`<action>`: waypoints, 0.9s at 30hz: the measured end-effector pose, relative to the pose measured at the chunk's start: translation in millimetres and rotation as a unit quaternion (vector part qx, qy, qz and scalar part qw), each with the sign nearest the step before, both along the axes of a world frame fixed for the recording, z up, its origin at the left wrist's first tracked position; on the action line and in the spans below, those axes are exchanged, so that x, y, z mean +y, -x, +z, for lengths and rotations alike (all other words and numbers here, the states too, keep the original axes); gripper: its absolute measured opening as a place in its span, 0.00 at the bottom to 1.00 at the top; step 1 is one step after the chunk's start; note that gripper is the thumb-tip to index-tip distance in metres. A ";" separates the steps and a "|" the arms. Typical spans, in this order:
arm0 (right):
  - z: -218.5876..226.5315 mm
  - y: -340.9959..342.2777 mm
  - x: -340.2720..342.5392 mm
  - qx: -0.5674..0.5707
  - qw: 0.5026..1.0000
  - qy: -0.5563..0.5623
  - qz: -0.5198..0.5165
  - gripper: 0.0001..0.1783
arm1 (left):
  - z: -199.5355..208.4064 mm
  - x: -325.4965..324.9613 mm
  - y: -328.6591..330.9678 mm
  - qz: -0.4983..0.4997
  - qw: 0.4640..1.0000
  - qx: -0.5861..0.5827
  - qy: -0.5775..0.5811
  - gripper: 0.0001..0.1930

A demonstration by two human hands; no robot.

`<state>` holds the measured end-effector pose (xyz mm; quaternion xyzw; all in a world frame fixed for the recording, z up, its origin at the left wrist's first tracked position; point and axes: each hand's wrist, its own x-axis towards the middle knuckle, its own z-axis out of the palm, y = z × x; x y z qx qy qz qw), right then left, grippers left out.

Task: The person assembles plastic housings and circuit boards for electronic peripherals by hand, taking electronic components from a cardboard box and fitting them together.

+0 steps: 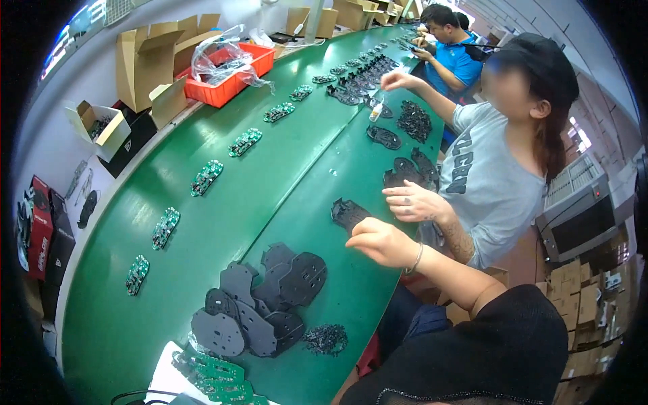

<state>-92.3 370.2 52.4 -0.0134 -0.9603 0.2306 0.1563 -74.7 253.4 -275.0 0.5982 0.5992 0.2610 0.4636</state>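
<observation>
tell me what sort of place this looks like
Probably an electronics assembly workshop: small green circuit boards line a long green workbench, black parts are heaped on it, and co-workers sit or stand along one side.

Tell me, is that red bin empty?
Not empty: the red bin has clear plastic bulging above its rim.

Place: electronics assembly workshop
Surface point(169, 283): long, green, lined with circuit boards point(206, 177) and black shells point(347, 211)
Workers point(489, 162): side by side
Storage: cartons point(144, 67), red crate point(219, 94)
</observation>
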 end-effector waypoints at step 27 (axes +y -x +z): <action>4.2 121.3 -190.0 0.085 0.955 -0.063 0.276 0.29 | 220.0 -294.3 -85.6 0.409 0.867 -0.267 -0.095 0.21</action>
